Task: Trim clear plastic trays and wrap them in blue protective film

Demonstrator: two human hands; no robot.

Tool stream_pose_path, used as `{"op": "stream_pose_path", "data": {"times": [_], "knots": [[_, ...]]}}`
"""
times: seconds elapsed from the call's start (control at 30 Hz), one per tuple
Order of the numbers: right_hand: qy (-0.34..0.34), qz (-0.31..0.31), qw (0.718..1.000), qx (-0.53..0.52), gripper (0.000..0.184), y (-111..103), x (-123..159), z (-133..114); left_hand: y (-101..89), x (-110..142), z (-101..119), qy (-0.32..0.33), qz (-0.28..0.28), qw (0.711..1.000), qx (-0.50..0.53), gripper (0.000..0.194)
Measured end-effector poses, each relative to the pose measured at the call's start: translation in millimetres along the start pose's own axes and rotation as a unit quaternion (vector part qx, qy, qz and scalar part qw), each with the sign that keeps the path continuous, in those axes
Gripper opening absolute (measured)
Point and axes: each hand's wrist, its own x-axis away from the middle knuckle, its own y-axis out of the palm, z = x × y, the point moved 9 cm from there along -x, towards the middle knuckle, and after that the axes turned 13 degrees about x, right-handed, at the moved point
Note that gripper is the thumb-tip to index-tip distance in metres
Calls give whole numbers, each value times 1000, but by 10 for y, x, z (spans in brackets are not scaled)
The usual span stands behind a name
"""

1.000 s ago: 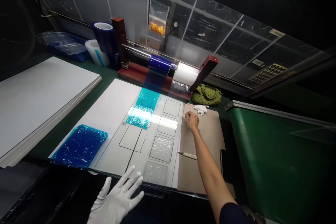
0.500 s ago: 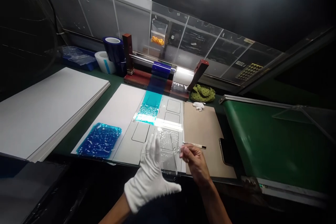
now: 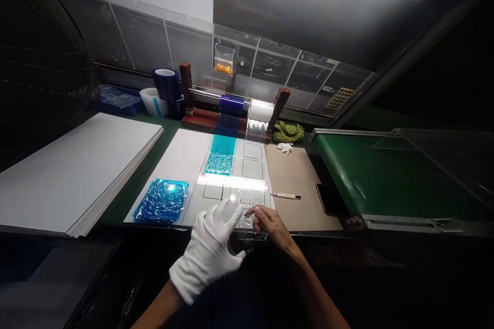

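Observation:
My left hand (image 3: 212, 241), in a white glove, curves its fingers and thumb around the edges of a small clear plastic panel (image 3: 247, 245). Bare and with fingers drawn together, my right hand (image 3: 272, 226) is close to the gloved fingertips at the panel's far side. What it pinches is too transparent to make out. Beneath and beyond the hands lies a white sheet with black rectangle outlines (image 3: 252, 168). A strip of blue film (image 3: 224, 145) runs onto it from a roll. Left of the glove is a stack of blue film-covered pieces (image 3: 162, 201).
A wooden stand (image 3: 204, 118) carries a blue roll (image 3: 231, 105) and a clear roll (image 3: 261, 111). A pen (image 3: 285, 196) and phone (image 3: 326, 199) lie on brown board (image 3: 301, 175). White sheets (image 3: 77, 169) are stacked left; a green conveyor belt (image 3: 386, 175) is right.
The clear panel has tipped lower and closer to me. My left hand has gone from spread to curled around it. My right fingers have moved left, close to the glove.

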Motion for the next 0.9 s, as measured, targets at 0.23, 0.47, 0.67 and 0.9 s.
{"op": "stream_pose_path", "data": {"times": [0.23, 0.47, 0.67, 0.9], "knots": [[-51, 64, 957, 279, 31, 190, 33, -290, 24, -30, 49, -66, -108, 989, -73, 79], [-32, 100, 903, 416, 28, 263, 153, -361, 70, -118, 122, -85, -129, 985, -76, 53], [4, 14, 1000, -23, 39, 192, 185, -131, 83, 162, -1, 15, -26, 987, 157, 96], [30, 32, 999, -19, 38, 119, 154, -80, 146, 160, 82, 5, 20, 987, 161, 93]]}}
